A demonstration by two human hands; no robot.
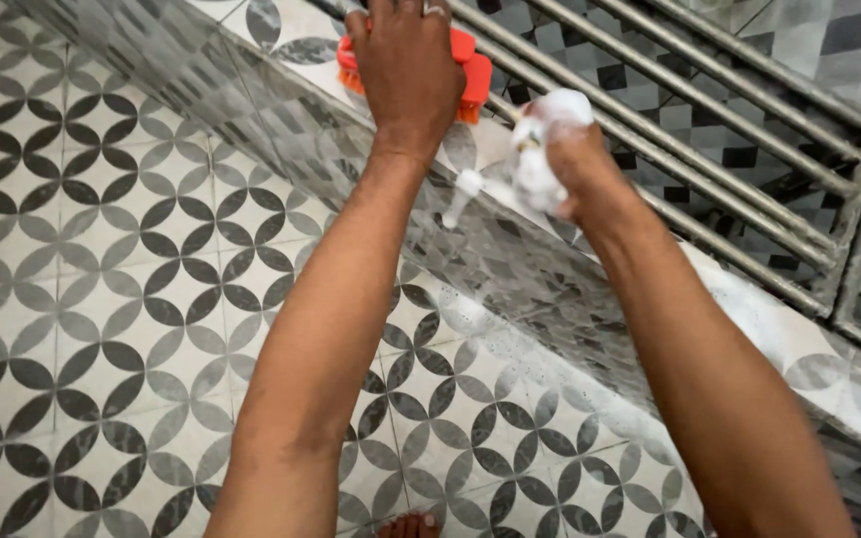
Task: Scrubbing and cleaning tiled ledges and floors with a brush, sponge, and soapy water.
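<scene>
Left hand (pixel 406 65) fingers press flat over the orange scrub brush (pixel 470 75) on the tiled ledge (pixel 291 40); right hand (pixel 575 164) fingers are curled tight around a foam-covered white object (pixel 540 149), just right of the brush and above the ledge's edge. Judged step: scrubbing the soaped ledge top; the next stroke calls for steady downward pressure along the ledge. The metal grille (pixel 710 110) bounds the ledge's far side closely, while the patterned floor (pixel 102 299) below gives open room.
</scene>
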